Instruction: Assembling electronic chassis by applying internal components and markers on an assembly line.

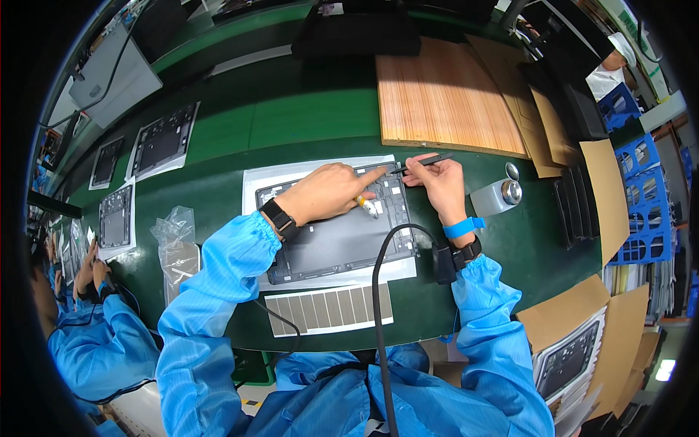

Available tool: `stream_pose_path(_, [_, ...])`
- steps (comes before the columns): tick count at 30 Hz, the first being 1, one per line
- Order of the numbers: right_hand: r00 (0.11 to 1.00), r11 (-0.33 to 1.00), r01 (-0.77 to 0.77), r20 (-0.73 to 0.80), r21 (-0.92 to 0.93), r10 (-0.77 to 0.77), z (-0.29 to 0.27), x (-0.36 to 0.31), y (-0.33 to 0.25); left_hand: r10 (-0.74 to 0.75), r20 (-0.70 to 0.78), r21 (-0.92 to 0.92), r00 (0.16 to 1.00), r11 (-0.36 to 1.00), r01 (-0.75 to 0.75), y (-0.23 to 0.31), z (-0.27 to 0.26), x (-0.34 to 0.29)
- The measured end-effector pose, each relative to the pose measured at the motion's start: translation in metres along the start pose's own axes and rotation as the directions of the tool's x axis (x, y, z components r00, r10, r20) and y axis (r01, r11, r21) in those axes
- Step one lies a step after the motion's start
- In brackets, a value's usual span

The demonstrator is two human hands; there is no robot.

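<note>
A grey tablet housing [342, 244] lies on white sheets on the green bench in front of me. My left hand [328, 193] is over its upper part, index finger stretched to the far right corner. From under its curled fingers sticks a small white and yellow cylindrical piece [368, 207], which those fingers seem to grip. My right hand [439, 182] pinches black tweezers [437, 158], the tip at that same corner beside my left fingertip. What lies under the fingertip is too small to make out.
A strip sheet of grey-brown pieces [331, 309] lies nearer me. Right stands a metal-topped bottle [495, 197]; behind is a wooden board [444, 95]. Left are a clear plastic bag [178, 244] and more housings [164, 138]. A black cable [376, 291] crosses the front. A co-worker's sleeve [109, 342] is at left.
</note>
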State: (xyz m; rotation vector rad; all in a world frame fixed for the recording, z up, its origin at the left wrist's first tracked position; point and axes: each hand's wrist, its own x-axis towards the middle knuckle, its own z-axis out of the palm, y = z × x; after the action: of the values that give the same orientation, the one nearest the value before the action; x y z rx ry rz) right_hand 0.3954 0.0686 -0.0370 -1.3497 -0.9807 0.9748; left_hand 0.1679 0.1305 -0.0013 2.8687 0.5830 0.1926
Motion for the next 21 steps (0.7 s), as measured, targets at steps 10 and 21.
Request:
stream_pose_path(10, [1.0, 1.0, -0.024, 0.0, 0.016, 0.024, -0.0005, 0.0011, -0.0006, -0.001, -0.018, 0.008, 1.0, 1.0, 0.002, -0.0013, 0.0025, -0.0001])
stream_pose_path(21, [1.0, 1.0, 0.01, -0.006, -0.012, -0.01, -0.0006, 0.0003, 0.0034, 0.018, -0.027, -0.006, 0.999, 1.0, -0.018, -0.0009, 0.0029, 0.0001])
